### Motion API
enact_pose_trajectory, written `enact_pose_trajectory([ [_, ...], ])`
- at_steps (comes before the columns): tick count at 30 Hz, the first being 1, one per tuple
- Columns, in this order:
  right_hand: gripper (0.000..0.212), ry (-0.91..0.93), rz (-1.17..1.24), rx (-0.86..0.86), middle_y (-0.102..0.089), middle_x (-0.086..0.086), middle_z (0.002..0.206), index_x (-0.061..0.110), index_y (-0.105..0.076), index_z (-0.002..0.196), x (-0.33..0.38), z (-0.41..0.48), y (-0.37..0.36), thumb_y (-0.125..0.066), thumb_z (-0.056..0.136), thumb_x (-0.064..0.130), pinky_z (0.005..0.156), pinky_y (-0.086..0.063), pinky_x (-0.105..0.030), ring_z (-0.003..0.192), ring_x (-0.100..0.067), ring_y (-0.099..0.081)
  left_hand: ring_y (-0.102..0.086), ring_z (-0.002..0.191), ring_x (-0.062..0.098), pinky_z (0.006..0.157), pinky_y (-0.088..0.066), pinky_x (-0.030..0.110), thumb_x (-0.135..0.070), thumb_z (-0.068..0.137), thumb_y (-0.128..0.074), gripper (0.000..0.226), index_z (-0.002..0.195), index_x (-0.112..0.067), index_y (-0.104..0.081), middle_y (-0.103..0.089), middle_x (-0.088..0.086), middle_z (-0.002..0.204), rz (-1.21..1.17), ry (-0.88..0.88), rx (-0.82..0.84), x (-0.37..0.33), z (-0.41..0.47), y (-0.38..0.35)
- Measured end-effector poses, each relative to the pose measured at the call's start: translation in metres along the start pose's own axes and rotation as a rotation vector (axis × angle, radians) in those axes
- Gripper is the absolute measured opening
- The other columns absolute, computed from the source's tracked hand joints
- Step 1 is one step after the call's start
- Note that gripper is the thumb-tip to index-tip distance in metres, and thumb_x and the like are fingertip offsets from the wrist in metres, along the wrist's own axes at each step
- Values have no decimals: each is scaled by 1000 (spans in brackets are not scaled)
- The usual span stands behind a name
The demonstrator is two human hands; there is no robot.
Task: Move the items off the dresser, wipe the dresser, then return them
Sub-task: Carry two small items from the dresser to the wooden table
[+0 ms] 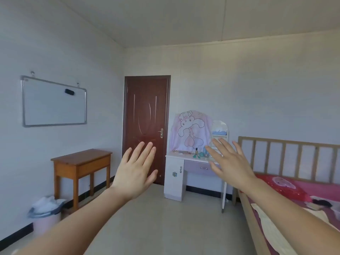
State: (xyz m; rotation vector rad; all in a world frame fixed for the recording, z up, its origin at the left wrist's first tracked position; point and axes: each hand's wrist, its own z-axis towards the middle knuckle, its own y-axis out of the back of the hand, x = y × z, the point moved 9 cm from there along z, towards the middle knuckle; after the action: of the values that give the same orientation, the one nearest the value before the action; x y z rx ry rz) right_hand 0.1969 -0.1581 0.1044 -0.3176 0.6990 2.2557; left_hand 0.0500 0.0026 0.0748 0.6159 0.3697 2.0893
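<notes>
1. Hands: left hand [135, 172] and right hand [231, 162] are both raised mid-frame, fingers spread, holding nothing.
2. The dresser [173, 177] sits centre-right of the frame, between the door [146, 126] and the bed [294, 188], well apart from both hands. Its worktop carries the items [197, 153]: small bottles and teal pieces, too small to identify further.
3. Step in hand, my read: approach, then clear. Nothing looks moved off yet.
4. Walk right up before reaching. The right hand hides the worktop's right end in view, so check that end once close.
5. Lift the taller bottles upright, one at a time. Gather the small loose bits last, since they likely roll.
6. Staging: the wooden table [81, 161] at lower left looks flat and near. The bed is closer but soft, so bottles would probably tip.
7. Keep the same layout on the staging spot so the return is trivial.
8. Watch the cartoon cloth [191, 131] hanging behind the items. A snag could drag things over.
9. No wiping rag is visible, so find one before the wipe.
</notes>
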Motion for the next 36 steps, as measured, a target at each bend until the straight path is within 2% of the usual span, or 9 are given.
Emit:
enact_pose_trajectory([
  [3, 47, -4, -24, -17, -68, -13, 110, 14, -70, 104, 4, 30, -35, -36, 78, 33, 85, -49, -51, 101, -30, -65, -58, 116, 31, 89, -49, 48, -42, 80, -35, 59, 120, -7, -60, -59, 9, 128, -14, 3, 21, 24, 20, -37],
  [8, 47, 2, -76, -62, -66, -14, 113, 15, -64, 109, 1, 60, -110, -25, 92, 32, 95, -32, -48, 111, -30, -54, -59, 113, 31, 87, -50, 48, -43, 79, -34, 60, 118, -6, -62, -62, 9, 124, 11, 36, 41, 66, 50, -123],
  [11, 46, 42, -114, -21, -67, -14, 110, 14, -69, 105, -2, 67, -155, -33, 83, 32, 91, -45, -49, 106, -30, -62, -60, 113, 32, 86, -50, 49, -44, 79, -33, 62, 118, -5, -62, -63, 10, 123, -6, 31, 99, 73, 63, -177],
  [15, 70, 28, -89, 50, -67, -14, 111, 14, -69, 105, -15, 82, -214, -4, 98, 36, 85, -49, -54, 103, -30, -64, -60, 113, 31, 86, -51, 48, -44, 79, -33, 61, 117, -5, -62, -63, 9, 123, -24, 30, 117, 79, 83, -239],
  [19, 48, 2, -85, 44, -67, -13, 110, 13, -69, 105, -33, 102, -281, -28, 89, 31, 94, -30, -47, 103, -31, -65, -59, 114, 30, 86, -50, 48, -44, 80, -33, 61, 118, -6, -63, -62, 8, 124, -10, 36, 125, 85, 123, -303],
  [24, 53, 7, -32, 95, -68, -12, 110, 15, -70, 104, -56, 138, -381, -20, 94, 29, 94, -27, -44, 103, -29, -65, -58, 116, 28, 88, -51, 45, -44, 80, -33, 61, 119, -8, -62, -62, 7, 124, 7, 21, 123, 90, 179, -381],
  [27, 59, -24, 5, 95, -68, -9, 110, 16, -69, 104, -56, 164, -450, -12, 97, 31, 94, -32, -45, 105, -27, -63, -53, 118, 28, 86, -51, 46, -44, 80, -33, 60, 119, -7, -61, -62, 8, 124, 19, 54, 110, 110, 199, -429],
  [30, 45, 42, 66, 138, -69, -7, 108, 17, -70, 102, -32, 181, -519, -32, 82, 30, 85, -51, -45, 104, -24, -63, -51, 119, 28, 87, -50, 46, -44, 80, -34, 61, 121, -7, -59, -62, 8, 124, 49, 75, 152, 133, 201, -487],
  [36, 41, 175, 65, 127, -70, -8, 108, 17, -71, 102, 3, 216, -641, -45, 74, 31, 80, -53, -47, 101, -24, -66, -59, 113, 31, 85, -51, 48, -43, 80, -34, 61, 118, -5, -62, -63, 11, 122, 62, 151, 235, 193, 211, -602],
])
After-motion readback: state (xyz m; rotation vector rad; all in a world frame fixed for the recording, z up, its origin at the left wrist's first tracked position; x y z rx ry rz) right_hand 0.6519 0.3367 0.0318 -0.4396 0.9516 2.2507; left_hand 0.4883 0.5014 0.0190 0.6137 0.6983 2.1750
